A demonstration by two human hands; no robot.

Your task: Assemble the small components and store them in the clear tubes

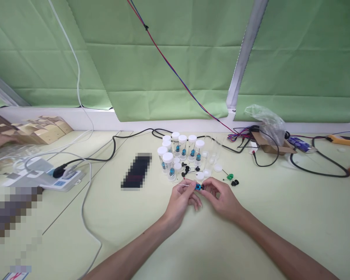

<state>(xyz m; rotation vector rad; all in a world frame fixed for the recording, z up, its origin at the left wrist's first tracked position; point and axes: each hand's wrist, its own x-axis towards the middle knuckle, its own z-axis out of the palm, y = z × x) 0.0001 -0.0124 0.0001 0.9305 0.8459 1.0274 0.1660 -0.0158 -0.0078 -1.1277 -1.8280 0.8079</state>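
My left hand (181, 198) is closed in a pinch on a small blue part (198, 187), from which a thin metal pin sticks out to the left. At the blue part's right end, my right hand (223, 196) pinches a small black piece (202, 187) that touches it. Just behind my hands stand several clear tubes with white caps (168, 156), with similar blue parts (172, 172) inside. Loose black pieces (187, 169) and white caps (200, 176) lie between the tubes and my fingers. To the right are a green part with a pin (230, 177) and black pieces (235, 182).
A dark blurred-out slab (137, 171) lies left of the tubes. Farther left is a power strip (67, 179) with white and black cables. Another person's hand (0, 140) is by cardboard boxes (49, 130). Back right, a cardboard box (271, 144) holds a plastic bag amid cables.
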